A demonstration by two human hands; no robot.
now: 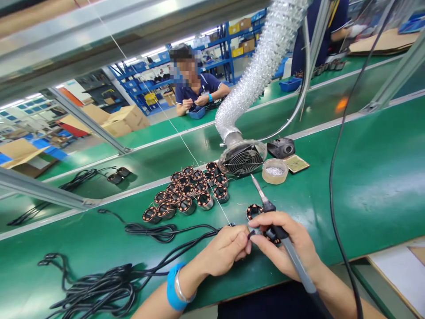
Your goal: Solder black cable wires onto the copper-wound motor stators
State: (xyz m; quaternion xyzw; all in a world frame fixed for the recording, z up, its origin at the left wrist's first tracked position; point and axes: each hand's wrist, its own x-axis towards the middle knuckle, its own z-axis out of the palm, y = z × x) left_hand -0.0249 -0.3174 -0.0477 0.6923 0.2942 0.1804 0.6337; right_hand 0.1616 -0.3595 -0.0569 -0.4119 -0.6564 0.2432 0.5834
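I'm at the soldering step: my right hand (285, 243) grips the soldering iron (279, 230) pen-style, tip pointing up toward the fume extractor fan (244, 159). My left hand (226, 250) is pinched shut on a black lead wire end (251, 234), fingertips meeting the right hand's just in front of one stator coil (254, 211) on the green bench (365, 177). Next move, I judge, needs the wire held steady against the coil's terminal and the tip swung down onto it. Count: one iron, one coil at hand, roughly sixteen coils in the cluster (187, 190), one solder-paste tub (275, 170), one cable bundle (99, 283).
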